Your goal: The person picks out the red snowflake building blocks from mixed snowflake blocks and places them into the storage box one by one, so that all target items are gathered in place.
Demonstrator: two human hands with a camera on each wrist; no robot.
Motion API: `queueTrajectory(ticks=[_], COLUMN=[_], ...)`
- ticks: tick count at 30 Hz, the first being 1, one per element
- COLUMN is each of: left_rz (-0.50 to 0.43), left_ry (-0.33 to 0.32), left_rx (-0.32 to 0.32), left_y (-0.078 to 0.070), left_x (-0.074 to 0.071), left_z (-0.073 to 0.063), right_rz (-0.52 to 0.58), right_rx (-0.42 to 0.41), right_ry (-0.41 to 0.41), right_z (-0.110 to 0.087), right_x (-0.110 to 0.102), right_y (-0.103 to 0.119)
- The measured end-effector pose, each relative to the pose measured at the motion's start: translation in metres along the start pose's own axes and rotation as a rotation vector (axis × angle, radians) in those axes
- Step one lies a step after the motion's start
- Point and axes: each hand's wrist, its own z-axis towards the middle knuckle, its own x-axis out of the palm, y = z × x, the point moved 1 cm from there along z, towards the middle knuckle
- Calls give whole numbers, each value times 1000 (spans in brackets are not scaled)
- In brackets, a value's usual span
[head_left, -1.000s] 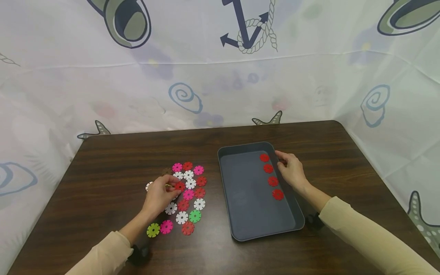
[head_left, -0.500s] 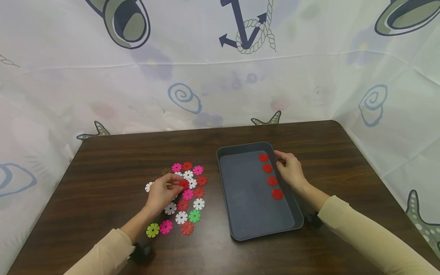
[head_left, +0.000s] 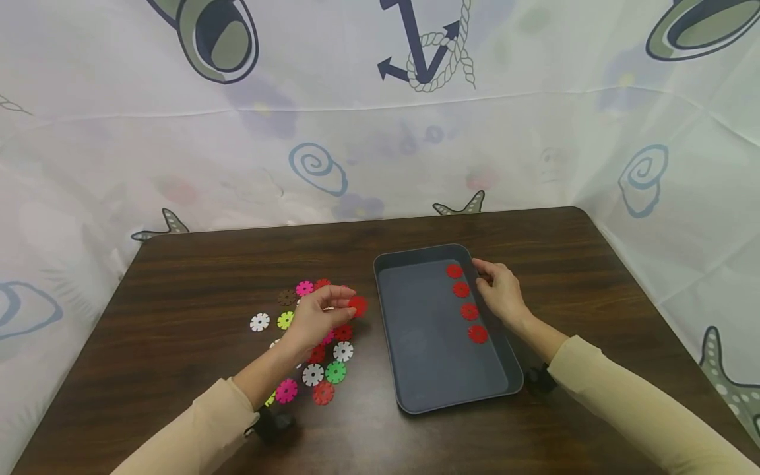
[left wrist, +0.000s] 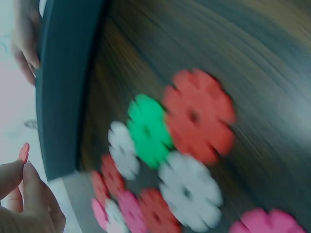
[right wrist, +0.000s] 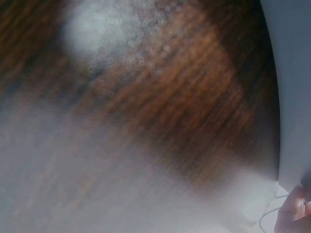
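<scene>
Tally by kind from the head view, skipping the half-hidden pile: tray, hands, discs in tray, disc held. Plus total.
Tray: 1
Hands, left hand and right hand: 2
Red discs in tray: 4
Held red disc: 1
Total: 8

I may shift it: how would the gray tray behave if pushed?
The gray tray probably holds its shape, given its raised walls. Broad and low, it seems unlikely to tip. The red notched discs inside might slide across its smooth-looking floor.
</scene>
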Motion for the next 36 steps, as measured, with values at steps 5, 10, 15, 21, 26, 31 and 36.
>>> queueTrajectory(ticks=[5,10,15,21,26,31,36], left_rz=[-117,-178,-194,-238,-223,-189,-134], left_ry=[72,144,224,279,281,278,288], left_rx=[-25,-35,-62,-140,-191,-198,-190], left_y=[-12,-23,-28,-27,-26,-23,-23], left_x=[31,69,104,137,156,171,180], left_z=[3,3,3,2,1,3,1], right_rz=[-2,7,29,29,21,13,24], right_rx=[0,-1,7,10,12,18,30], right_ry=[2,3,5,3,13,13,22], right_z=[0,-1,-1,0,1,0,-1], right_x=[-1,-1,-2,-1,-1,-1,-1], right_y=[0,-1,-1,0,2,2,2])
